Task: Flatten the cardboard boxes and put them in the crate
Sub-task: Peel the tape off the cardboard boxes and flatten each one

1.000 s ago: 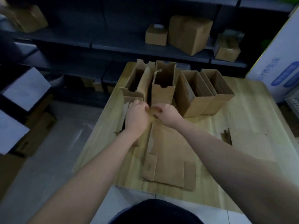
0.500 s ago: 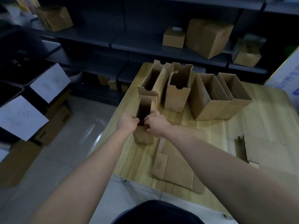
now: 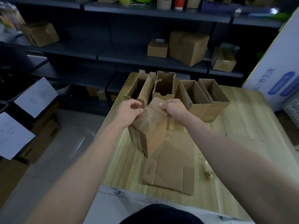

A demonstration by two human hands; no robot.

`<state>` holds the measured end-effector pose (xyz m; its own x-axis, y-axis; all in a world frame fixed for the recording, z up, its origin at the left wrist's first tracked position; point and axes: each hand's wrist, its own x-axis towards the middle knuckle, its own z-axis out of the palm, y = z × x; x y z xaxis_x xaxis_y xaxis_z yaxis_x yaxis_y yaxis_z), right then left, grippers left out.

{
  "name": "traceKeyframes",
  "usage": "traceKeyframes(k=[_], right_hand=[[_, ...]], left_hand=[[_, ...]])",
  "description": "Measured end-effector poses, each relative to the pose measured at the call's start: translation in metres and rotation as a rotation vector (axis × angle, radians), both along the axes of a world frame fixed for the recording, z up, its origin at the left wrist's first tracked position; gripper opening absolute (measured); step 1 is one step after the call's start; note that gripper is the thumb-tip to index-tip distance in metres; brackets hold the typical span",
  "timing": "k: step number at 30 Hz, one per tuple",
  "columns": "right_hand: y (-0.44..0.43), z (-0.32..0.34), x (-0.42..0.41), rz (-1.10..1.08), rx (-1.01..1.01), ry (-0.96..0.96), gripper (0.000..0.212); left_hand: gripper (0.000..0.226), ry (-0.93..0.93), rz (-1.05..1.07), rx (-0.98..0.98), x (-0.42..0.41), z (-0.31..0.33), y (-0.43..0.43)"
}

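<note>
A small brown cardboard box (image 3: pixel 149 133) is lifted above the wooden table (image 3: pixel 252 123), tilted toward me. My left hand (image 3: pixel 128 111) grips its top left edge. My right hand (image 3: pixel 174 110) pinches its top flap with thumb and fingers. A flattened box (image 3: pixel 169 172) lies flat on the table below it. Behind my hands stand several open upright boxes: two narrow ones (image 3: pixel 163 85) at the back and two wider ones (image 3: pixel 205 96) to the right. No crate is plainly in view.
Dark shelving (image 3: pixel 129 52) with closed cardboard boxes (image 3: pixel 188 46) runs behind the table. A big white and blue carton (image 3: pixel 275 70) stands at the right. Dark bins with white paper sheets (image 3: pixel 34 97) sit at the left, over flat cardboard on the floor.
Both hands have picked the small box up off the table and drawn it toward me; half a second ago it stood on the table at the left of the row.
</note>
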<state>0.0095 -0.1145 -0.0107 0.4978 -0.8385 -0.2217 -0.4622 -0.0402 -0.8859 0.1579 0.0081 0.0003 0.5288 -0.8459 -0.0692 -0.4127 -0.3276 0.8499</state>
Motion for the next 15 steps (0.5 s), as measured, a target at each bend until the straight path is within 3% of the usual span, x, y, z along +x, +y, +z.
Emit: traceKeyframes(k=[8, 12, 15], right_hand=[[-0.012, -0.022, -0.049, -0.334, 0.193, 0.052, 0.013], [-0.005, -0.045, -0.068, -0.359, 0.301, 0.005, 0.007], [0.000, -0.054, -0.077, -0.365, 0.385, -0.035, 0.050]], left_hand=[[0.017, -0.306, -0.172, 0.163, -0.048, -0.028, -0.015], [0.018, -0.291, -0.162, 0.238, -0.069, -0.053, -0.017], [0.018, -0.285, -0.105, 0.264, -0.079, -0.062, -0.017]])
